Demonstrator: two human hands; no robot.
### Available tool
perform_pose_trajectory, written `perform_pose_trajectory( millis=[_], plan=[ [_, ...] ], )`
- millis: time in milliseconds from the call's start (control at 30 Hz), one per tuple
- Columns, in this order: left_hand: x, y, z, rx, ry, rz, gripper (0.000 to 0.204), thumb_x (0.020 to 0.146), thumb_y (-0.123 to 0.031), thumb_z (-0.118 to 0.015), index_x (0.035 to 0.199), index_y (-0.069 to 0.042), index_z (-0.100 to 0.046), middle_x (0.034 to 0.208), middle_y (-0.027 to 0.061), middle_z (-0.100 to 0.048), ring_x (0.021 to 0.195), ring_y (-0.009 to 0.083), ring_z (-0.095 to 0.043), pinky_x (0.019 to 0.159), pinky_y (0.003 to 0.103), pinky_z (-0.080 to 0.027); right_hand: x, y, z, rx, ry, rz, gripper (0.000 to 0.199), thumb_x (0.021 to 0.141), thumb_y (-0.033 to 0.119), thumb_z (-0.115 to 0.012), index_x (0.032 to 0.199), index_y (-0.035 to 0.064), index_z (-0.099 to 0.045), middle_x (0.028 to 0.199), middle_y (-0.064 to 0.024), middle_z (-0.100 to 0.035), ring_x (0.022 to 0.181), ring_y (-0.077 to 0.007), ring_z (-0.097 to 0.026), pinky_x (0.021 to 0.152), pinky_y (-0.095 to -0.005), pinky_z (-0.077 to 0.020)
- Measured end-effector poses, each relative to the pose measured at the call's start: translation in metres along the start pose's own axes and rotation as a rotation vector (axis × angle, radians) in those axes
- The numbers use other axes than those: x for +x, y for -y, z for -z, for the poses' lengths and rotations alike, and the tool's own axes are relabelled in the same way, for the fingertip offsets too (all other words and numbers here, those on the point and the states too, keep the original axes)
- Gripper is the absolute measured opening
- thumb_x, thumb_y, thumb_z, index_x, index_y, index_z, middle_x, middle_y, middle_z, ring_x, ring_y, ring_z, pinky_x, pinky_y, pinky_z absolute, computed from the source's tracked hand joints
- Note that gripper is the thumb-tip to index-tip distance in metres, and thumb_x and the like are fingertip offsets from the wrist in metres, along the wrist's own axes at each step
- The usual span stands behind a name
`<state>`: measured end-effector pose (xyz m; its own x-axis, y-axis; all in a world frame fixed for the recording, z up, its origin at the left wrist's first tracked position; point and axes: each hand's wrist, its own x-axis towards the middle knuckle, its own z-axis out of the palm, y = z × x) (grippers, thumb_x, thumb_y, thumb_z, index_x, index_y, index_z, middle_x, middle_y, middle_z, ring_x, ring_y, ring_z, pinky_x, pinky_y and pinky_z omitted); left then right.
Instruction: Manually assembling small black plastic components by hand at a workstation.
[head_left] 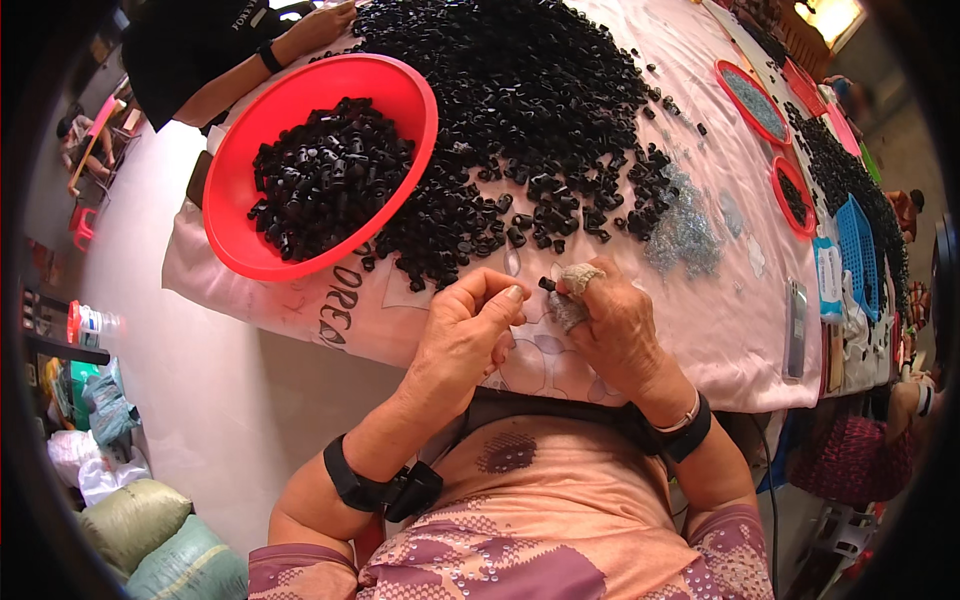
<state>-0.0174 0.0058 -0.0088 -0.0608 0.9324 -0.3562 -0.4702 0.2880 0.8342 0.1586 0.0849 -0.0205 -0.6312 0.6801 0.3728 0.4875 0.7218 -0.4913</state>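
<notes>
Curling inward right of the red basin [330,85], our right hand [612,325] pinches a black part [547,284]; our left hand [455,330] faces it, nearly closed (its hold we cannot tell).

My bare left hand [455,335] and my bare right hand [618,325] face each other in front of my torso, near but apart. On the left, my thumb lies along the bent index finger and the other fingers curl inward; I cannot tell whether anything is held there. On the right, two digits, one in a wrinkled beige covering [582,277] and one in a grey covering [568,312], press together in a pinch. Both forearms angle inward from the lower corners, a black strap [345,478] round the left, a black band [692,430] at the right wrist.
</notes>
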Motion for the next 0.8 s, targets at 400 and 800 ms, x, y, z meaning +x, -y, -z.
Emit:
perform_pose_trajectory(
  millis=[400, 800],
  plan=[
    [-0.001, 0.007, -0.005, 0.082, -0.018, -0.072, 0.02, 0.098, -0.019, -0.056, 0.109, -0.002, -0.056, 0.084, 0.0042, -0.06, 0.05, 0.0015, -0.045, 0.04, 0.016, -0.032, -0.007, 0.002, 0.005, 0.212, -0.042, -0.138, 0.03, 0.071, -0.001, -0.071, 0.1, 0.0056, -0.067, 0.085, -0.0115, -0.06, 0.065, -0.0241, -0.063, 0.057, -0.0334, -0.0504],
    [-0.004, 0.003, -0.009, 0.267, 0.051, -0.05, 0.031, 0.101, -0.033, -0.051, 0.099, -0.005, -0.065, 0.073, 0.0015, -0.063, 0.049, 0.0006, -0.043, 0.042, 0.016, -0.032, -0.014, 0.005, 0.005, 0.428, -0.105, 0.075, 0.032, 0.07, -0.003, -0.073, 0.1, 0.0064, -0.068, 0.09, -0.0117, -0.064, 0.08, -0.0268, -0.066, 0.065, -0.0326, -0.054]
  ],
)
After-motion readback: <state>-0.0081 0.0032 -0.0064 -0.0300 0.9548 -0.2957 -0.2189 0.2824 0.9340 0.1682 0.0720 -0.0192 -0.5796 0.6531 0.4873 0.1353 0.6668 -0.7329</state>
